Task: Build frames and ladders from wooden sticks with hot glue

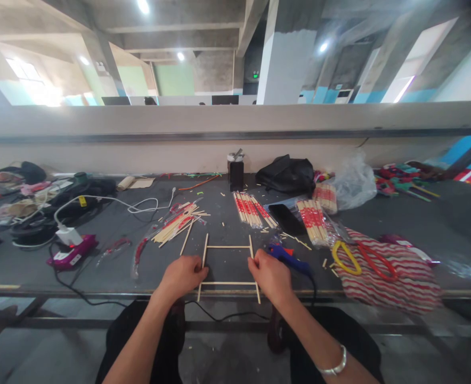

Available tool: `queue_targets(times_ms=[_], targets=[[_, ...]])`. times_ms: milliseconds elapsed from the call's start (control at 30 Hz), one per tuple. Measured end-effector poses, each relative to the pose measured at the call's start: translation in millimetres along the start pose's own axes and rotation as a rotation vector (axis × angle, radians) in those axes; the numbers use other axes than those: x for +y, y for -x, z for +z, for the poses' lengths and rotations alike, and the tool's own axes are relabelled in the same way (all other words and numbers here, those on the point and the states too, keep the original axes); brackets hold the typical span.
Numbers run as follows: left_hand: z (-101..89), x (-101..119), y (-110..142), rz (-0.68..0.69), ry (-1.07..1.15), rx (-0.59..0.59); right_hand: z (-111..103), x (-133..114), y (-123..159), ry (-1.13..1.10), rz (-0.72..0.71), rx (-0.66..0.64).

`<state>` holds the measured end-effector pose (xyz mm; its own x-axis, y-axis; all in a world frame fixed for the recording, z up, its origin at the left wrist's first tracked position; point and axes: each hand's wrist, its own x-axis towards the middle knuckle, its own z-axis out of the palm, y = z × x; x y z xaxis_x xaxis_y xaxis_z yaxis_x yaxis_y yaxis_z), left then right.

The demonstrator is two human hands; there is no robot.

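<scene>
A frame of thin wooden sticks [227,265] lies flat near the table's front edge: two long side sticks joined by two cross sticks. My left hand [183,276] is closed on the left side stick, fingers pinching it. At the frame's other side, my right hand [270,274] is closed on the right side stick. A blue glue gun [289,257] lies just right of my right hand, its black cable running off the table edge.
Loose sticks [177,226] and wrapped chopstick bundles [253,208] lie behind the frame. A black phone [287,219], scissors [363,258] on a red-striped bag [395,274], a black bag [287,175], a dark cup [236,170], and a charger with cables [70,234] crowd the grey table [439,224].
</scene>
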<state>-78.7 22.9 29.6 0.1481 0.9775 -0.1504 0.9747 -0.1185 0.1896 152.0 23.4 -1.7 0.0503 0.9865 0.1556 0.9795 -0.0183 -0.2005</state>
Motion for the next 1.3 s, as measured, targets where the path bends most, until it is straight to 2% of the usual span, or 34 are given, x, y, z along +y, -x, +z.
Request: queue_targets(times_ms=[467,1000,1167,1300], targets=[[1.3,6.3,4.1,0.018,-0.139,-0.043,3.2,1.3,-0.1,0.021,-0.022,0.017],[2.4,5.4,3.0,0.013,-0.069,-0.027,-2.7,-2.3,1.1,0.038,-0.024,-0.025],[-8.1,-3.8,-1.3,0.022,0.077,-0.041,-2.1,0.1,0.6,0.016,-0.024,-0.024],[-26.8,-19.4,-23.0,-0.057,0.069,0.09,-1.4,3.0,0.0,-0.027,-0.03,-0.014]])
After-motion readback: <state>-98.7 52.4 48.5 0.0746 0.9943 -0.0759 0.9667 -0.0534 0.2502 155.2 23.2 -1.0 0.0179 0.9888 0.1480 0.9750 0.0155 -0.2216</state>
